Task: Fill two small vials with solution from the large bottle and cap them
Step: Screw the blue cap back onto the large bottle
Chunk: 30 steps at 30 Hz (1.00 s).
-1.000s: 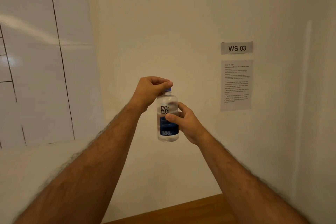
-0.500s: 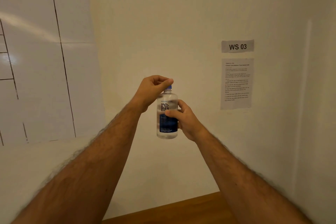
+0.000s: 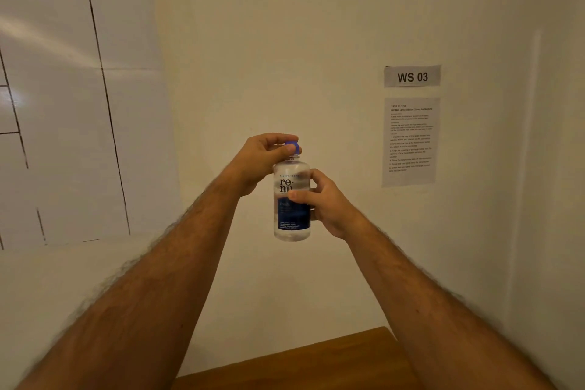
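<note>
Clear plastic, with a white and dark blue label printed "re-nu", made up the large bottle [image 3: 291,199], which was held upright in mid-air at arm's length in front of a cream wall [image 3: 269,41]. The right hand [image 3: 326,203] gripped the bottle's body from the right side, its thumb lying across the front of the label and its fingers curled round the back. The left hand [image 3: 262,157] came in from the upper left, and its thumb and fingertips were curled round the blue cap [image 3: 292,147] at the top of the bottle, pinching it; only part of the cap showed between the fingers. Whether the cap sat tight on the neck or was loose could not be told. Both bare forearms stretched up from the lower corners of the view towards the bottle.

On the wall to the right of the hands hung a grey sign [image 3: 412,76] reading "WS 03", and just beneath it a printed instruction sheet [image 3: 410,141] whose text was too small to read. To the left stood a white panel [image 3: 57,98] crossed by thin dark lines, meeting the cream wall at a corner. At the bottom edge of the view, between the two forearms, a strip of brown wooden surface [image 3: 300,364] showed, well below the bottle.
</note>
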{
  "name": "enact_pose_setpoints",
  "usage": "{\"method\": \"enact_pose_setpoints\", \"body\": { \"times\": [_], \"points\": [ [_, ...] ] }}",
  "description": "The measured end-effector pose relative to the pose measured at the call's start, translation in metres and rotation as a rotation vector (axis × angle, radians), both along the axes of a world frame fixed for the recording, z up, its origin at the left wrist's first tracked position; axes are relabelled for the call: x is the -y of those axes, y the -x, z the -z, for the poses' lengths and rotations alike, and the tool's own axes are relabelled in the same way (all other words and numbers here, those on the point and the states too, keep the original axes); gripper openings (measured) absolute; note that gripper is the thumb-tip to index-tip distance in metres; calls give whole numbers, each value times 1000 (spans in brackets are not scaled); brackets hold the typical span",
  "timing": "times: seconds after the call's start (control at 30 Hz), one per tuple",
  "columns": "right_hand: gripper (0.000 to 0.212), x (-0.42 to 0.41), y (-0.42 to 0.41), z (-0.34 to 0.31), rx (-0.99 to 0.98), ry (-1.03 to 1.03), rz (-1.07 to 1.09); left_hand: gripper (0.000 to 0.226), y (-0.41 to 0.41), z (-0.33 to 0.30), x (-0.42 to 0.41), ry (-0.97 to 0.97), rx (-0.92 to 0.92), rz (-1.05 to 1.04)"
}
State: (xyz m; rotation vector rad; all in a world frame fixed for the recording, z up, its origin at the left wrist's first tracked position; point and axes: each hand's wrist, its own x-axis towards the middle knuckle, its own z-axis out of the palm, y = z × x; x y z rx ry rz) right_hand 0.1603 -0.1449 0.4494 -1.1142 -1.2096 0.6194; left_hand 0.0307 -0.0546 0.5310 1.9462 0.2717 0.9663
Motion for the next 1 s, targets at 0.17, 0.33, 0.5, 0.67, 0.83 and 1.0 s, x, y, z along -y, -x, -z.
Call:
{"method": "enact_pose_setpoints", "body": {
  "times": [0.17,0.33,0.5,0.67,0.83,1.0],
  "points": [
    [51,-4,2,5,3,2,46,22,1,0,-1,-11,-62,24],
    [53,-7,4,13,37,11,70,12,-6,8,-5,-13,31,-97],
    [53,-12,4,22,56,23,88,14,-7,19,-11,-14,93,-120],
    [52,-15,-1,31,89,46,110,16,-5,29,-15,-1,56,-90],
    [53,-19,-2,44,102,50,140,19,-3,41,-18,-6,50,-78],
    [54,-24,-1,59,77,63,146,24,-3,57,-20,-4,63,-80]
  ]
}}
